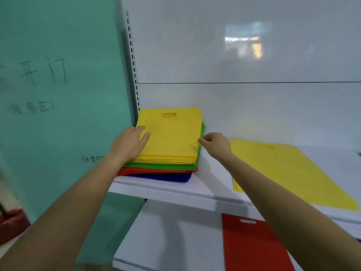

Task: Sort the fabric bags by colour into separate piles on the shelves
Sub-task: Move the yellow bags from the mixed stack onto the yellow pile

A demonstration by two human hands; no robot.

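Clearly the white upper shelf (166, 187) carries the work. At its left sits a mixed stack of flat non-woven fabric bags (160, 166), yellow over green, red and blue. One loose yellow bag (289, 169) lies to its right, and a red bag (252, 245) lies on the lower shelf (175, 231). The bags look light, thin and limp, best peeled off by an edge. The left hand (128, 142) presses flat on the stack with its fingers straight. The right hand (214, 143) has curled fingers (201, 141) pinching the right edge of the top yellow bag (172, 132).

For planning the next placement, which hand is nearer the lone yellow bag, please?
Right. The right hand pinches the stack's right edge, just left of the bag; the left hand rests on the stack's left side, farther away.
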